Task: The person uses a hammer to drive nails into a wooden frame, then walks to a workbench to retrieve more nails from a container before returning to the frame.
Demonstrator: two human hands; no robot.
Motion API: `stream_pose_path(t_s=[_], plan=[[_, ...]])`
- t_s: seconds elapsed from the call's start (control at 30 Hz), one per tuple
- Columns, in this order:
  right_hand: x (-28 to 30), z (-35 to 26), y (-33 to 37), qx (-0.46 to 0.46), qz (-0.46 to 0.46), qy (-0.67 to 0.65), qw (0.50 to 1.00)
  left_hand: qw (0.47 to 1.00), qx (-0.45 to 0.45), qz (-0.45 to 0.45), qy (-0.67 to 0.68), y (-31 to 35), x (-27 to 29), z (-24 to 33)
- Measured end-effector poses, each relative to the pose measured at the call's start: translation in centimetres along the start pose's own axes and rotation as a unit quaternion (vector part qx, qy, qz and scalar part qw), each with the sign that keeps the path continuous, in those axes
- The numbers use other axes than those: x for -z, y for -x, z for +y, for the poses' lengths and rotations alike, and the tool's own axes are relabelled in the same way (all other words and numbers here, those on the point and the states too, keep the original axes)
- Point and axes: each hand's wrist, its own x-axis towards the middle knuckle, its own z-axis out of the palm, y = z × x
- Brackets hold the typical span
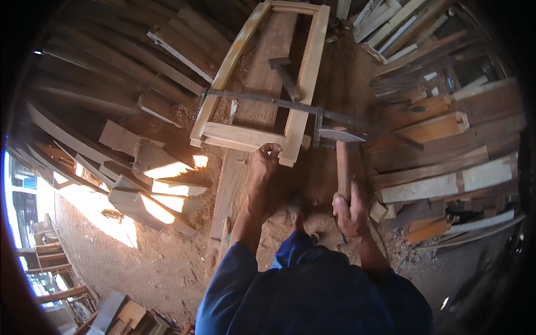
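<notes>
- The left hand rests on the near end of a pale wooden frame, its fingers curled over the frame's near rail close to the right-hand corner; it presses or grips there, holding nothing loose.
- The right hand is closed fully round the wooden handle of a hammer, the handle running away from the person and the dark metal head lying just beside the frame's near right corner.
- The frame is a long rectangle of light planks, lying flat on a broad plank counter that runs away from the person; its near end sits over the counter's middle and its far end reaches towards the counter's far edge.
- A long metal bar clamp crosses the frame from its left side to beyond its right side, and its right jaw sits close to the hammer head; whether head and clamp touch is hard to tell, since the view blurs there.
- A second hammer lies on the counter inside the frame's opening.
- Both forearms come from blue sleeves at the lower edge.
- Stacked planks lie off the counter's right edge, offcuts and sawdust off its left edge, partly in sunlight.
</notes>
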Motion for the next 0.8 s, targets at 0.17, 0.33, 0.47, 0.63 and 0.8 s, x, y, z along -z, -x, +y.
stream_pose_path(t_s=[0.17,0.33,0.47,0.63,0.8], plan=[[0.4,1.9,-6.3,-0.029,-0.057,-0.038,0.997,0.998,0.032,-0.033,-0.032,-5.4,-3.2,-4.9],[0.8,2.1,-10.3,-0.083,-0.093,-0.087,0.988,0.993,0.075,-0.053,-0.069,-5.6,-3.3,-2.5],[0.6,2.9,-13.1,-0.093,-0.129,-0.089,0.983,0.98,0.102,-0.038,-0.169,-5.3,-2.6,0.1],[0.8,8.5,-13.3,0.187,-0.085,0.238,0.949,0.992,0.073,0.021,-0.1,-7.4,-1.5,-0.5],[-1.9,9.7,-12.2,-0.061,-0.283,0.213,0.933,0.981,0.054,0.073,-0.173,-10.9,0.3,-1.7]])
